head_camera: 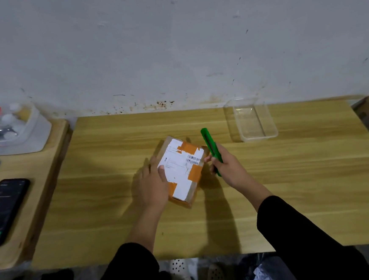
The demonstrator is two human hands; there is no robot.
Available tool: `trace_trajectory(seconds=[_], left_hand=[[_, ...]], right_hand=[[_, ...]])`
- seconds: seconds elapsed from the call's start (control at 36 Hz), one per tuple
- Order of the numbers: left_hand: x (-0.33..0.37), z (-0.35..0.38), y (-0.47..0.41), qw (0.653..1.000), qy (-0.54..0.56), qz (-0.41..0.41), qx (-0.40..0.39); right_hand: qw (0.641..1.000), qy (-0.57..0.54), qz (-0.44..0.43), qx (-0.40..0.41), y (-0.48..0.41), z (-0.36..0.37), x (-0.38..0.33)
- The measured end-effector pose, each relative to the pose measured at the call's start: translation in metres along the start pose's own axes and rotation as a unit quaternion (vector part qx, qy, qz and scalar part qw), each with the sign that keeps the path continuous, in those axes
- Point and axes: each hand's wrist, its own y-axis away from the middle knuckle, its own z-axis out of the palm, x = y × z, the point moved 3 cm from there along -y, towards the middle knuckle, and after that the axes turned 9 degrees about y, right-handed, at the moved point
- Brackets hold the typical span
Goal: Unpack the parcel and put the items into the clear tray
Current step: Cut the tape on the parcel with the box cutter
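Black sleeves point(308, 240) fill the bottom of the view, both forearms reaching out over the wooden table point(304, 185). On it, roughly at the centre, lies the parcel point(182, 168), a small brown carton with a white label and orange tape. It looks sealed, turned at a slant. The left hand point(152, 182) holds its left edge, fingers down the side and thumb pressed on the label. The clear tray point(259, 136) stands well apart at the far right, near the wall, with nothing visible in it. The right hand point(225, 163) is curled round a green cutter point(209, 143), held just beside the carton's right edge with its far end pointing away; whether a blade is out I cannot tell.

Judging by this, the step in hand is the opening and nothing is unpacked yet. The next move calls for the cutter's working end on a taped seam, a shallow cut that spares the contents, and the left hand bracing the carton clear of the cutting line.
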Motion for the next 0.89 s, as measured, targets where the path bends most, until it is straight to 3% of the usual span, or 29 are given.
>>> trace_trajectory(seconds=[0.14, 0.22, 0.28, 0.36, 0.47, 0.72, 0.89], left_hand=[[-0.008, -0.010, -0.042, 0.989, -0.011, 0.127, -0.080], [-0.007, -0.017, -0.055, 0.985, -0.063, 0.149, -0.060], [-0.002, -0.019, -0.051, 0.991, -0.054, 0.120, -0.012], [0.005, -0.014, -0.026, 0.997, 0.060, 0.014, 0.048], [0.012, -0.005, 0.005, 0.971, 0.211, -0.085, 0.078], [0.003, -0.013, -0.015, 0.974, 0.224, -0.025, -0.008], [0.000, -0.013, -0.017, 0.974, 0.224, -0.010, -0.018]], right_hand=[[0.999, 0.031, -0.024, 0.027, -0.006, -0.008, 0.002], [0.998, 0.028, -0.012, 0.053, -0.010, -0.010, 0.002], [0.998, 0.030, -0.001, 0.054, -0.012, -0.010, 0.002], [0.998, 0.035, 0.004, 0.048, -0.015, -0.006, -0.002], [0.998, 0.043, 0.012, 0.038, -0.017, -0.003, -0.008], [0.996, 0.083, 0.007, 0.026, -0.019, -0.001, -0.021], [0.996, 0.084, 0.010, 0.034, -0.017, 0.001, -0.021]])
